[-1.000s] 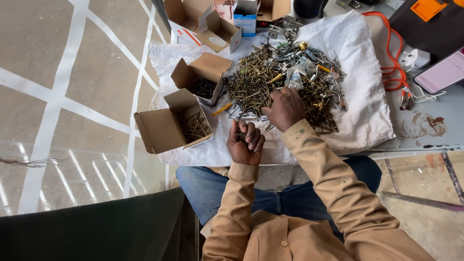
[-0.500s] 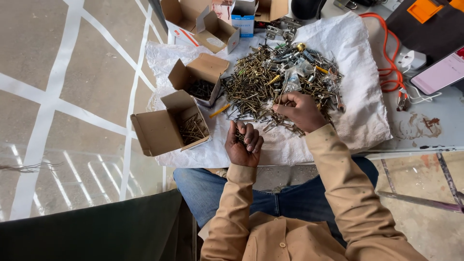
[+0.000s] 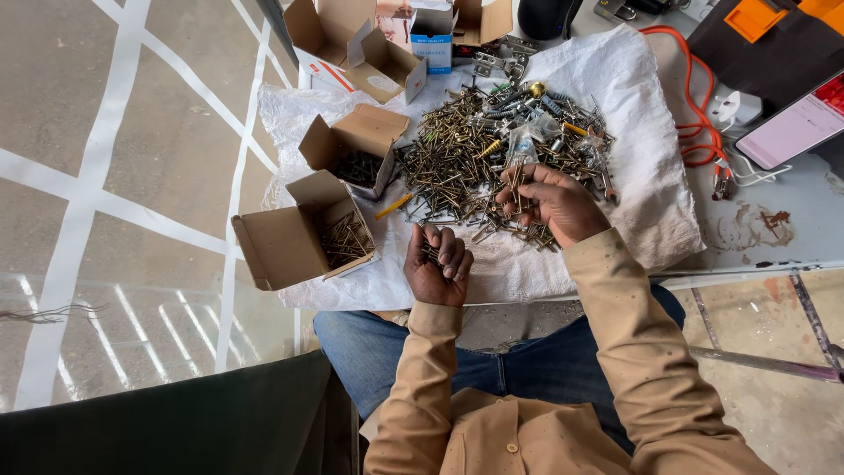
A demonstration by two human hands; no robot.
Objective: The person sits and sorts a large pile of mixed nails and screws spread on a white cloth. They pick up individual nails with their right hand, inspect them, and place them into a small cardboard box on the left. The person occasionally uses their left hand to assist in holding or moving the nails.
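A big heap of mixed brass and steel screws (image 3: pixel 475 158) lies on a white woven sack (image 3: pixel 633 141) spread over the table. My right hand (image 3: pixel 552 202) hovers over the heap's near edge, pinching a few screws between its fingertips. My left hand (image 3: pixel 437 262) is curled palm-up near the sack's front edge, cupping a small bunch of screws. To its left stands an open cardboard box (image 3: pixel 303 230) partly filled with screws. A second open box (image 3: pixel 356 149) with dark screws sits behind it.
More small cardboard boxes (image 3: pixel 382 62) and a white-and-blue carton (image 3: pixel 432 44) stand at the back. An orange cable (image 3: pixel 694 97), a white plug and a phone (image 3: pixel 791 127) lie at the right. A yellow pencil-like stick (image 3: pixel 393 207) lies by the boxes. Tiled floor shows at the left.
My right hand has moved from the heap's near side further right and lifted, now pinching screws. The left hand stays put, still cupped.
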